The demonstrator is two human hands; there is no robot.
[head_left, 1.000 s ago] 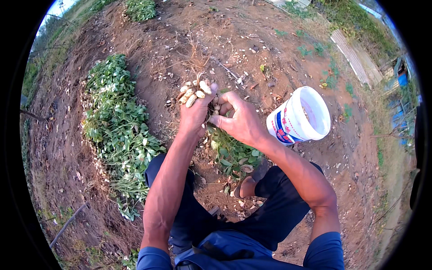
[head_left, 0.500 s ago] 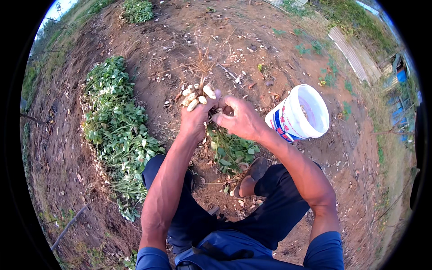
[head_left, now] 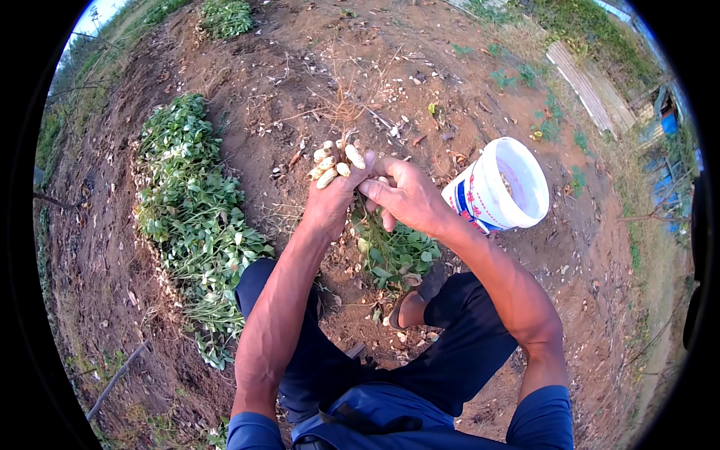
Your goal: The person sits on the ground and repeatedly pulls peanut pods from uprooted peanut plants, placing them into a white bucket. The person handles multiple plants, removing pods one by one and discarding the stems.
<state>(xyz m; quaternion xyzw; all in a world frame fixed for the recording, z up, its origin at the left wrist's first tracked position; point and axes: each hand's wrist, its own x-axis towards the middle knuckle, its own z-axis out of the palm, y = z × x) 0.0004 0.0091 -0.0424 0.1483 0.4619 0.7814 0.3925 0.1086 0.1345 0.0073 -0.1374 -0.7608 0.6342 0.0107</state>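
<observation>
a white plastic bucket (head_left: pixel 478 189) with blue and red print stands tilted on the bare brown soil (head_left: pixel 480 97), its mouth facing right. left of the bucket, and apart from it, the person's left hand (head_left: pixel 330 204) is closed around the stems of an uprooted peanut plant (head_left: pixel 397 259). the plant is upside down: its cluster of pale peanut pods (head_left: pixel 328 166) sits on top of that hand, left of the bucket, thin dry roots (head_left: pixel 343 109) spread up and to the bucket's upper left, and the green leaves hang at its lower left.

the right hand (head_left: pixel 409 199), nearer the bucket and just left of it, has its fingers curled in and its thumb against the left hand's fingers; a pale bit shows among the fingers, but i cannot tell whether it is gripped.

well to the left of the bucket lies a long row of leafy peanut plants (head_left: pixel 191 202), with pods along its outer edge. a smaller leafy heap (head_left: pixel 227 19) lies far off to the bucket's upper left, and a corrugated sheet (head_left: pixel 585 82) to its upper right. below and left of the bucket is the person's shoe (head_left: pixel 409 311).
</observation>
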